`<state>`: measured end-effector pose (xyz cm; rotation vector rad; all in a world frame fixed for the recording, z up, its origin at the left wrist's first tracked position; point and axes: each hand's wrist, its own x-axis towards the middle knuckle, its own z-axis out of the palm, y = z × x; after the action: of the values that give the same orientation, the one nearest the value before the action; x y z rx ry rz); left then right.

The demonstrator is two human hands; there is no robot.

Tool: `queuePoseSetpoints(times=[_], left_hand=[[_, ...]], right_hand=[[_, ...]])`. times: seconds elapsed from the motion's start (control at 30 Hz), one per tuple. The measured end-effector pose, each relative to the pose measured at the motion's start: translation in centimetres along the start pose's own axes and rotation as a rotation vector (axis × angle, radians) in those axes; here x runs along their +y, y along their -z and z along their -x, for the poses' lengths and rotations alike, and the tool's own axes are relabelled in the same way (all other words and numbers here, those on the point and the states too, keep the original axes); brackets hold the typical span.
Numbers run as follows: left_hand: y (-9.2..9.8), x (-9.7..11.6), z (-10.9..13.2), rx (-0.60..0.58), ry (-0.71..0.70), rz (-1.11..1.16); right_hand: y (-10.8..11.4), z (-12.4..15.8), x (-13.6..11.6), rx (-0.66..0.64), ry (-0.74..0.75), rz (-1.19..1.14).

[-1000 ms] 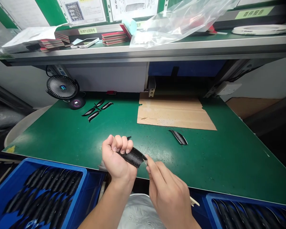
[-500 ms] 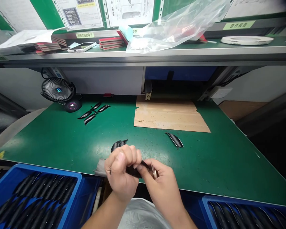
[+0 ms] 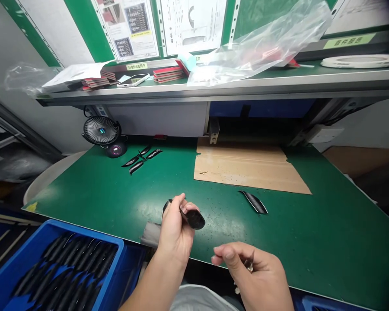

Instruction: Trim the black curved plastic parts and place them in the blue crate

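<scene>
My left hand (image 3: 175, 231) is closed round a curved black plastic strip (image 3: 192, 218) and holds it just above the near part of the green bench mat (image 3: 110, 194). The strip's glossy end sticks out to the right of my fingers. My right hand (image 3: 256, 274) hangs lower right, near the bench's front edge, fingers curled round a small thin tool (image 3: 249, 264) with a metal tip. The two hands are apart. Another black strip (image 3: 164, 207) lies on the mat just behind my left hand.
A lone black strip (image 3: 254, 202) lies right of centre, in front of a cardboard sheet (image 3: 246, 166). Several strips (image 3: 141, 156) lie at the back left beside a small fan (image 3: 101, 130). A blue bin (image 3: 65, 265) full of black strips stands lower left. A shelf (image 3: 214, 84) overhangs the back.
My hands were together working the tool against the strip. Now they have parted: the right hand has dropped toward the near right, and the left keeps the strip.
</scene>
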<state>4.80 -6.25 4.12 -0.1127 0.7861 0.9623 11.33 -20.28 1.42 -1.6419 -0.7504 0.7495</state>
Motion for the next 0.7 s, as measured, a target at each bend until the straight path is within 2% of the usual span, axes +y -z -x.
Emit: queuePoseSetpoints(times=[0.1, 0.2, 0.27, 0.37, 0.43, 0.5, 0.57, 0.7], left_hand=[[0.6, -0.7, 0.2, -0.074, -0.070, -0.092], [1.9, -1.6, -0.7, -0.280, -0.291, -0.368], [3.4, -2.1, -2.1, -0.396, -0.488, -0.696], [6.1, -2.5, -4.7, -0.357, -0.709, -1.122], [7.9, -2.5, -6.0, -0.309, -0.707, -1.261], [9.3, -2.4, -6.5, -0.309, -0.630, -1.338], [10.3, -2.3, -6.3, -0.323, -0.581, -1.378], [10.8, -2.3, -5.7, -0.347, -0.589, -1.437]], right_hand=[[-0.4, -0.2, -1.0, -0.020, 0.008, -0.034], [-0.7, -1.5, -0.3, -0.035, 0.038, 0.051], [-0.2, -3.1, 1.8, -0.012, 0.027, 0.250], [1.9, -5.7, 6.9, 0.149, -0.060, 0.664], [3.7, -6.7, 10.2, 0.245, -0.139, 0.809], [5.2, -6.9, 12.4, 0.296, -0.192, 0.856], [6.5, -6.7, 13.4, 0.331, -0.215, 0.887], [9.2, -7.6, 13.2, 0.460, -0.270, 0.920]])
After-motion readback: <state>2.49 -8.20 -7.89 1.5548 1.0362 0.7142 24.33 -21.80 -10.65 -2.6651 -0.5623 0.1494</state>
